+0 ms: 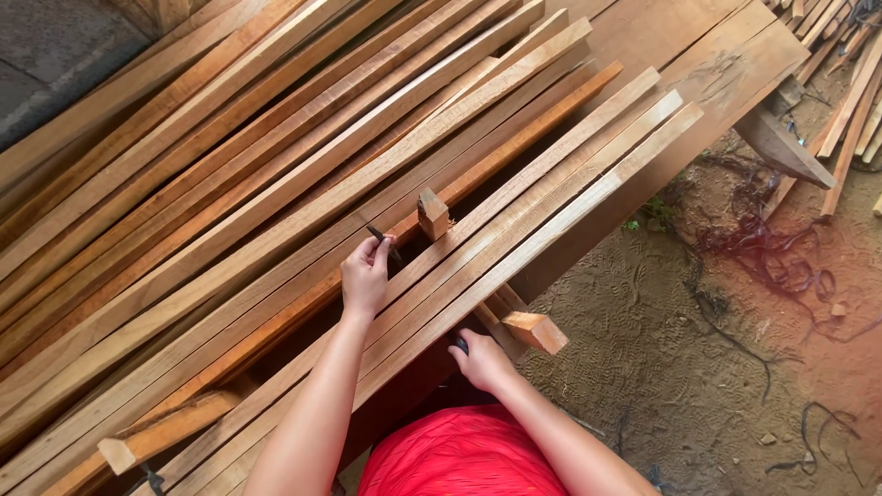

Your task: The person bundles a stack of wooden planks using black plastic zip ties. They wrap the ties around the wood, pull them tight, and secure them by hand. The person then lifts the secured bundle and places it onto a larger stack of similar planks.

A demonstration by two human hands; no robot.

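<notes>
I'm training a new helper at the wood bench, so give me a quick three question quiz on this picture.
1. True or false: the left hand holds a small dark object above the long wooden slats.
2. Where is the right hand? A) on the dirt ground B) at the near edge of the slats C) on the short upright wood block
3. What colour is the person's top?

Key: 1 true. 2 B. 3 red; the top shows at the bottom edge. The short upright wood block stands untouched, and the dirt ground lies to the right.
</notes>
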